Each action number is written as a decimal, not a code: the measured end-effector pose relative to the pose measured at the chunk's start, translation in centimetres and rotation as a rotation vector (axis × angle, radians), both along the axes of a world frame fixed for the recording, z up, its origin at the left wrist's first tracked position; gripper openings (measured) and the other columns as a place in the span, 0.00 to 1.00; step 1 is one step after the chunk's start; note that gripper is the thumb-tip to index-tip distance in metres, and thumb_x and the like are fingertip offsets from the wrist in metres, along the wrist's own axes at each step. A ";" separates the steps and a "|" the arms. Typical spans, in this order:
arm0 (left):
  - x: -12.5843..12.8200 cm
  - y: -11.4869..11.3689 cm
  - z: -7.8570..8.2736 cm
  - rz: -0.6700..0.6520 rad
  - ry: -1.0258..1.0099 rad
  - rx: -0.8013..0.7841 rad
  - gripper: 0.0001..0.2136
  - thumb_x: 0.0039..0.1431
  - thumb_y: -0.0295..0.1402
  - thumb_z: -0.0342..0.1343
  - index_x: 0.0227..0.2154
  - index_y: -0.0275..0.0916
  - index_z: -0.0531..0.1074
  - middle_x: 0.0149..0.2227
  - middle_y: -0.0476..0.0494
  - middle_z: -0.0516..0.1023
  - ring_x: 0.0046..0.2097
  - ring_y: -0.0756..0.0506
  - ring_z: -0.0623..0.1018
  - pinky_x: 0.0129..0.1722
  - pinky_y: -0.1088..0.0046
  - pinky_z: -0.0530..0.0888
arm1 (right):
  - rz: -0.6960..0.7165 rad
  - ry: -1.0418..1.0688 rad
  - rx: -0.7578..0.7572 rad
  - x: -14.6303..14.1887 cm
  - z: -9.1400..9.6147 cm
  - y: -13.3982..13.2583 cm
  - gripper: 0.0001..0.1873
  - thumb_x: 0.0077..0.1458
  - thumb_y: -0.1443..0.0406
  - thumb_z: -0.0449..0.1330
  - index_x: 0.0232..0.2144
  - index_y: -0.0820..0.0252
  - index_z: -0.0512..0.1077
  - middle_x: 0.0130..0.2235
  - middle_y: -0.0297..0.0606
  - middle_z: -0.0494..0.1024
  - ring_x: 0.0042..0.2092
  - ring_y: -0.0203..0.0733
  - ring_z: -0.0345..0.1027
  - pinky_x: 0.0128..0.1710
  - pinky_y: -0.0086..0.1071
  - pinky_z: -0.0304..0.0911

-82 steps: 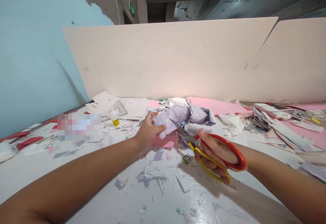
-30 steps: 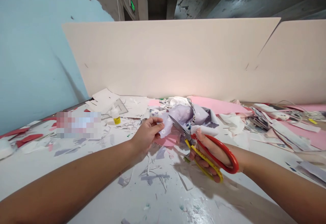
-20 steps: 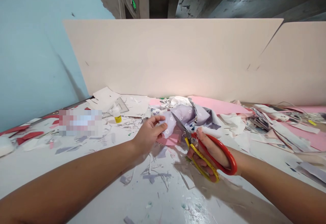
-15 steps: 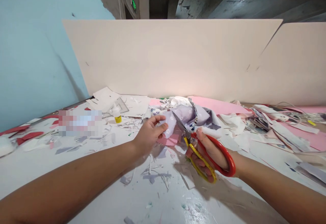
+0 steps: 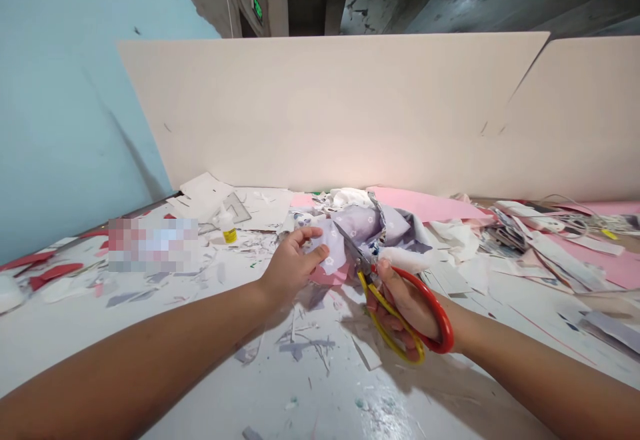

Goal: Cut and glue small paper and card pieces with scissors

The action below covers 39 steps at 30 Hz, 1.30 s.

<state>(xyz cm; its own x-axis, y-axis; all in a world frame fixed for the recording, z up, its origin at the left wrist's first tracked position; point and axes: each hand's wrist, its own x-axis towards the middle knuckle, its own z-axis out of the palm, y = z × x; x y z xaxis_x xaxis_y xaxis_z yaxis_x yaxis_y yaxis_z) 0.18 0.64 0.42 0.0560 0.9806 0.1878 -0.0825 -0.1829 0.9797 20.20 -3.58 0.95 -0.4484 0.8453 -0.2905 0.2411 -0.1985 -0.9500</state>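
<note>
My left hand (image 5: 293,268) pinches the near edge of a lilac sheet of paper with white flowers (image 5: 350,233), thumb on top, just above the white table (image 5: 150,353). My right hand (image 5: 405,303) grips scissors (image 5: 395,307) with one red and one yellow handle. Their steel blades point up and left into the lilac paper, right beside my left thumb. A pink piece (image 5: 327,275) lies under the paper.
Paper scraps litter the table. A small glue bottle with a yellow label (image 5: 227,230) stands at the left rear beside white sheets (image 5: 210,197). Pink sheets (image 5: 425,207) and stacked paper lie to the right. A tall beige board (image 5: 330,113) walls off the back.
My right hand and the scissors have shifted a little left and nearer, with the blades further into the lilac paper. My left hand keeps its pinch.
</note>
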 end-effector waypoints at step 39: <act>0.6 -1.8 1.0 0.055 0.150 -0.077 0.18 0.41 0.33 0.60 0.37 0.37 0.67 0.24 0.52 0.65 0.19 0.57 0.62 0.19 0.80 0.64 | -0.045 -0.114 -0.182 -0.2 3.3 0.6 0.36 0.43 0.35 0.40 0.22 0.60 0.64 0.16 0.30 0.60 0.15 0.32 0.54 0.15 0.32 0.62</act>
